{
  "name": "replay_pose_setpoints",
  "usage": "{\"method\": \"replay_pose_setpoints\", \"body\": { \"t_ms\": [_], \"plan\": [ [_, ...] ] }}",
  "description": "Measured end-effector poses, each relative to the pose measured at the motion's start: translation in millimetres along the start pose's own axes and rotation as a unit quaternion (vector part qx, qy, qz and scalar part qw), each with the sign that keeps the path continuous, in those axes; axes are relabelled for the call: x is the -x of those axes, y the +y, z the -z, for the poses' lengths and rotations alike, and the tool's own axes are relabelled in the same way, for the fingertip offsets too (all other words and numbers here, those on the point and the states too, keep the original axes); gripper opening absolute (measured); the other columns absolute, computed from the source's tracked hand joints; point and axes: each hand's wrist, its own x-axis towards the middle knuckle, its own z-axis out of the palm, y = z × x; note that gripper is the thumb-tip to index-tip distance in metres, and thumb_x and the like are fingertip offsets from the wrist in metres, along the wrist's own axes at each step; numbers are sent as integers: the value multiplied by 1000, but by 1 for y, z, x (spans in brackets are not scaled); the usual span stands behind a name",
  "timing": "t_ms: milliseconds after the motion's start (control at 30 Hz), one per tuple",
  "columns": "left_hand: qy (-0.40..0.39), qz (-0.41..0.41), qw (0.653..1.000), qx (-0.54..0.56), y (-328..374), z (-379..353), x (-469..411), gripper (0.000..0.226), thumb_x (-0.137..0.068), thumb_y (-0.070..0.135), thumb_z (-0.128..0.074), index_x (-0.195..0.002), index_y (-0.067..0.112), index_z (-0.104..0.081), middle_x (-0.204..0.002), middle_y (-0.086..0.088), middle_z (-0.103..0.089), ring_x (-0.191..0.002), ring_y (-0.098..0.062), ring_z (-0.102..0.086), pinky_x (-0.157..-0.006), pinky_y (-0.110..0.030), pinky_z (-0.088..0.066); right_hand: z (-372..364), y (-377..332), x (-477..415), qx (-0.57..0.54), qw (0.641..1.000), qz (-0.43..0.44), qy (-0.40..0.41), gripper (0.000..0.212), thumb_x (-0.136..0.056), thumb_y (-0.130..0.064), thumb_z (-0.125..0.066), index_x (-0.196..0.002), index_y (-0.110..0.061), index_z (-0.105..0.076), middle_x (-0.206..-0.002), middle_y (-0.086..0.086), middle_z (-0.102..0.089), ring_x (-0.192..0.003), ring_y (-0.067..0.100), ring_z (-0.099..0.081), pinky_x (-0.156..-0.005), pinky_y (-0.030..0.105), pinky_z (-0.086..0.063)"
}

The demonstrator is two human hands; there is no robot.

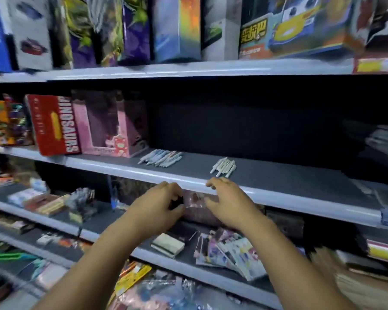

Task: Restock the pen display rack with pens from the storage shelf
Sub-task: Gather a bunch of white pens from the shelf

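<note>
Two piles of pens are seen on the dark shelf (pixel 289 175): a bluish pile (pixel 160 158) at 11 o'clock from the hands, and a white pile (pixel 224 167) at 12 o'clock from the right hand (pixel 227 203). The grey shelf edge (pixel 289 201) is found between hands and pens. The right hand's grip is held wide and loose. The left hand (pixel 156 208) is curled, but what is held cannot be told. A blurry clear bag (pixel 195 201) is seen between both hands. At 10 o'clock a red box (pixel 54 124) is marked "DINOSAURS", beside a pink box (pixel 108 128). Picture cards (pixel 231 249) are spread at 6 o'clock.
</note>
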Motion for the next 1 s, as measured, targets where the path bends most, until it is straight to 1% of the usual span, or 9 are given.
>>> {"method": "replay_pose_setpoints", "body": {
  "t_ms": [67, 167, 267, 367, 567, 667, 800, 933, 1000],
  "plan": [
    [0, -24, 1000, 3, -10, -8, -41, 31, -92, 42, -66, -120, 29, -60, -116, 8, -59, -105, -14, -60, -92, -36, -51, 1, 22, -43, -8, 1000, -14, 19, 37, -95, -31, -62, -129, -21, -57, -129, 0, -55, -112, 21, -57, -96, 39, -50],
    [-8, -65, 998, 18, -24, -22, -98, 37, -91, 47, -69, -121, 28, -59, -117, 10, -58, -105, -13, -58, -90, -31, -48, 1, 55, -95, -30, 997, -52, 57, 22, -91, -24, -65, -113, -20, -64, -113, -4, -58, -92, 16, -56, -82, 32, -47],
    [-50, -93, 994, 38, -35, -41, -152, 51, -89, 57, -69, -128, 26, -56, -124, 7, -56, -113, -14, -55, -98, -34, -46, -9, 89, -124, -34, 992, -103, 68, 21, -93, -18, -64, -114, -16, -63, -109, -3, -53, -87, 17, -54, -76, 27, -40],
    [-98, -128, 986, 54, -42, -60, -208, 66, -84, 65, -70, -135, 27, -51, -132, 4, -51, -125, -16, -49, -107, -34, -42, -19, 122, -147, -24, 988, -141, 51, 12, -98, -12, -56, -108, -16, -61, -109, 1, -51, -89, 18, -52, -75, 26, -38],
    [-249, -178, 951, 36, -55, -102, -290, 115, -56, 98, -61, -151, 55, -14, -152, 14, -25, -147, -20, -26, -122, -46, -27, -25, 164, -180, -51, 964, -253, 65, 29, -96, -5, -52, -121, -12, -63, -123, 5, -62, -113, 22, -58, -95, 29, -45],
    [-287, -225, 931, 22, -59, -110, -312, 106, -60, 97, -60, -149, 59, -17, -162, 18, -12, -153, -20, -16, -125, -45, -14, -23, 177, -196, -89, 954, -279, 60, 27, -97, -13, -59, -124, -14, -62, -127, 1, -63, -110, 18, -61, -100, 31, -47],
    [-284, -272, 920, 13, -65, -111, -329, 91, -67, 94, -56, -145, 59, -25, -165, 18, -4, -154, -17, -13, -126, -42, -9, -23, 186, -215, -104, 951, -287, 45, 28, -99, -13, -57, -127, -14, -58, -128, 1, -60, -80, 12, -60, -74, 26, -47],
    [-232, -311, 922, 4, -64, -120, -342, 87, -70, 93, -54, -144, 53, -33, -154, 16, -19, -141, -15, -30, -118, -34, -24, -27, 192, -230, -110, 946, -300, 49, 26, -105, -9, -45, -127, -14, -57, -89, -5, -59, -59, 4, -51, -49, 13, -41],
    [-205, -329, 922, 11, -67, -126, -347, 82, -75, 91, -51, -144, 49, -36, -148, 17, -25, -137, -11, -34, -116, -32, -27, -28, 193, -242, -119, 944, -304, 41, 28, -107, -11, -41, -129, -15, -57, -80, -2, -55, -58, 5, -49, -48, 15, -40]
  ]
}}
